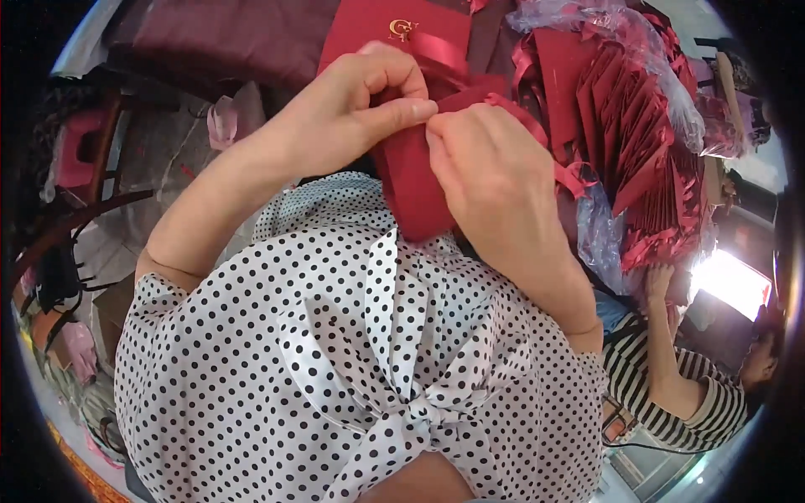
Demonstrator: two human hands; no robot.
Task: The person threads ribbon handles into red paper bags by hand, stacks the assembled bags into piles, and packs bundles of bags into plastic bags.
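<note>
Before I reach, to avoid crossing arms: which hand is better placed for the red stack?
Likely the right hand: nearer the red stack than the left hand, though both hold the red piece.

Red bag (411, 184): right part covered by right hand (499, 163), whose fingertips are curled out of sight. Left hand (369, 109): whatever sits at the fingertips, too small to tell. Red panel (356, 33): cropped by upper edge. Stack (616, 117): partly under plastic (641, 38). Blouse (251, 360): cropped by lower edge.
</note>
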